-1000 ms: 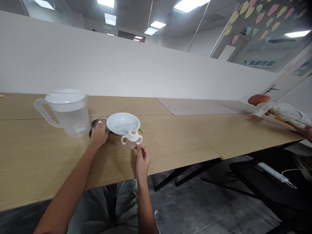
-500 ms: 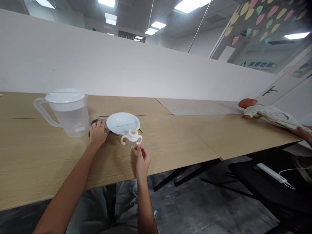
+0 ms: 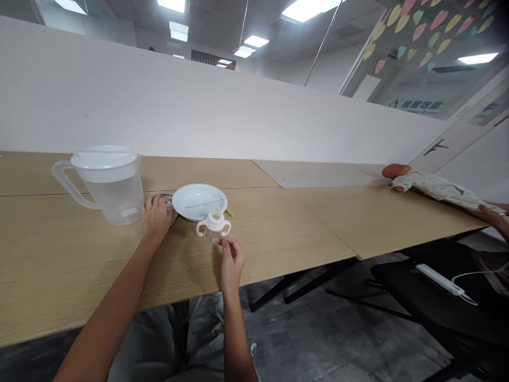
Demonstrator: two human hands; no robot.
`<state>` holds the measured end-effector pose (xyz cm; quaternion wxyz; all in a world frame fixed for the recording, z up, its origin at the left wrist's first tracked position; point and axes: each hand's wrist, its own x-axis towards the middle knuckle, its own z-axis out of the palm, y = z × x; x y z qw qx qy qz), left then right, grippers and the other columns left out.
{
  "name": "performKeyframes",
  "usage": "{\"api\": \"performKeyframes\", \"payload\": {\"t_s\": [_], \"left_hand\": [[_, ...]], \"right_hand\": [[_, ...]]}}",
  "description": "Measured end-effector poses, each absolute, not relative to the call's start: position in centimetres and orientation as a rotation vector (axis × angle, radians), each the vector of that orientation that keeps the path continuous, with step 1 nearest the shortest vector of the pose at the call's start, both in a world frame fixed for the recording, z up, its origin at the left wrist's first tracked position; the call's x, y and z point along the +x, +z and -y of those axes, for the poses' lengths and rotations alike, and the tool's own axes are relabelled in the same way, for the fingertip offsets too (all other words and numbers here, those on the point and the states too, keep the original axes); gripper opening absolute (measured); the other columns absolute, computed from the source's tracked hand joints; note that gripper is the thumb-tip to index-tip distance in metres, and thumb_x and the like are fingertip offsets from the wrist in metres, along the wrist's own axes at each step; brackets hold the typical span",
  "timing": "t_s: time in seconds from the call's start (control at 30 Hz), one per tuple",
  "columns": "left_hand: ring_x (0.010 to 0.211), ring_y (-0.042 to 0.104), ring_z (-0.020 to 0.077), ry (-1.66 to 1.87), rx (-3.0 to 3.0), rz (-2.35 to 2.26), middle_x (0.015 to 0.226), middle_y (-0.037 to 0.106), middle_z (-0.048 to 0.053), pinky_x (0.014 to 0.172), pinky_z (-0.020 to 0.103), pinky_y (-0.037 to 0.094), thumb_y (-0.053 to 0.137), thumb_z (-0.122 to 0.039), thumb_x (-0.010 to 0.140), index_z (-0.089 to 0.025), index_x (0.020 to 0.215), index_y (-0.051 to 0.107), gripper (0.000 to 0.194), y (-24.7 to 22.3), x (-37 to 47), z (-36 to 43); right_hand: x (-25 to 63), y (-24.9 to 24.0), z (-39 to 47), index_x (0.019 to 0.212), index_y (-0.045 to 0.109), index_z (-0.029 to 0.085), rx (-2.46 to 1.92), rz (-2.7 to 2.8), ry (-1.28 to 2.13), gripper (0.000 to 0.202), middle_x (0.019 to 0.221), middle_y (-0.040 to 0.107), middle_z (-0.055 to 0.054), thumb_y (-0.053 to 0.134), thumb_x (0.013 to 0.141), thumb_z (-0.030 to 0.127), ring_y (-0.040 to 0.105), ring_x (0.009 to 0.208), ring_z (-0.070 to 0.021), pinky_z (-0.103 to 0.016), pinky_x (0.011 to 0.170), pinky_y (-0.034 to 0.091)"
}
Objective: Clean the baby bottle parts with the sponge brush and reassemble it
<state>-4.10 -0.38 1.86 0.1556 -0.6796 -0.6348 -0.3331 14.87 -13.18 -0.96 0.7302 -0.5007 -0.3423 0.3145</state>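
My left hand (image 3: 156, 216) lies over a shiny metal dish (image 3: 172, 206), its fingers curled at the far side and hiding most of it. Whether the dish is a bowl or a lid I cannot tell. My right hand (image 3: 231, 258) pinches at the lower right of a small clear baby bottle (image 3: 214, 223) with a white collar and two white handles. The bottle is upright. Just behind it stands a white bowl (image 3: 199, 200), close to the metal dish. A clear plastic pitcher (image 3: 113, 188) with a white lid is left of my left hand.
Something thin and green (image 3: 229, 213) pokes out beside the bowl. At the far right a doll (image 3: 437, 188) in pale clothing lies on the table (image 3: 290, 228), with another person's hand (image 3: 493, 218) at it. A black chair (image 3: 413, 281) holds a white power strip (image 3: 439, 279).
My left hand has shifted slightly left on the metal dish, showing more of its right side. My right hand and the bottle look still. The view has turned a little.
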Motion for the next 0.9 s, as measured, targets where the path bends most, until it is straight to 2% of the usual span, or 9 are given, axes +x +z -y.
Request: {"api": "performKeyframes", "payload": {"t_s": [0.07,0.13,0.33,0.5,0.73,0.9], "left_hand": [[0.114,0.048,0.0347,-0.932,-1.925,1.845,0.105,0.065,0.019,0.097,0.049,0.030,0.049,-0.029,0.081,-0.013,0.101,0.060,0.028,1.9,-4.1,0.4],[0.106,0.050,0.0342,-0.911,-1.893,1.874,0.096,0.066,0.017,0.097,0.049,0.030,0.049,-0.029,0.080,-0.012,0.101,0.060,0.029,2.2,-4.1,0.6],[0.107,0.047,0.0390,-1.057,-1.763,1.964,0.105,0.057,0.022,0.094,0.053,0.032,0.049,-0.033,0.079,-0.006,0.111,0.058,0.042,4.2,-4.3,1.5],[0.114,0.048,0.0301,-1.544,-1.826,1.586,0.118,0.048,0.019,0.099,0.043,0.039,0.048,-0.036,0.086,-0.010,0.119,0.054,0.042,6.1,-3.1,3.1],[0.115,0.054,0.0225,-1.825,-2.096,0.912,0.116,0.057,0.011,0.101,0.041,0.044,0.054,-0.030,0.089,-0.018,0.117,0.050,0.031,6.5,1.8,7.3],[0.118,0.055,0.0217,-1.992,-2.299,0.836,0.121,0.056,0.012,0.100,0.042,0.047,0.056,-0.029,0.090,-0.020,0.115,0.050,0.028,6.3,3.4,7.9]], "right_hand": [[14.9,-1.0,13.2,0.079,0.065,0.016,-1.102,0.753,0.696,0.026,0.077,0.066,-0.002,0.060,0.078,0.041,0.059,0.080,-0.0171,-0.030,0.083,0.043],[14.8,-1.0,13.2,0.079,0.065,0.016,-1.104,0.750,0.699,0.026,0.078,0.066,-0.002,0.060,0.078,0.041,0.059,0.080,-0.0171,-0.030,0.083,0.043],[14.8,-1.0,13.2,0.079,0.065,0.015,-1.113,0.751,0.683,0.028,0.078,0.067,-0.002,0.059,0.078,0.042,0.059,0.081,-0.0173,-0.030,0.083,0.043],[14.8,-1.1,13.1,0.083,0.066,0.016,-1.120,0.768,0.666,0.028,0.083,0.068,-0.003,0.058,0.080,0.043,0.060,0.084,-0.0178,-0.031,0.084,0.043],[14.7,-1.0,13.1,0.086,0.066,0.015,-1.145,0.792,0.629,0.028,0.086,0.068,-0.004,0.056,0.082,0.041,0.060,0.086,-0.0182,-0.031,0.085,0.044],[14.7,-0.7,13.2,0.084,0.066,0.016,-1.139,0.800,0.639,0.026,0.082,0.068,-0.003,0.055,0.082,0.039,0.061,0.082,-0.0171,-0.029,0.083,0.044]]}}
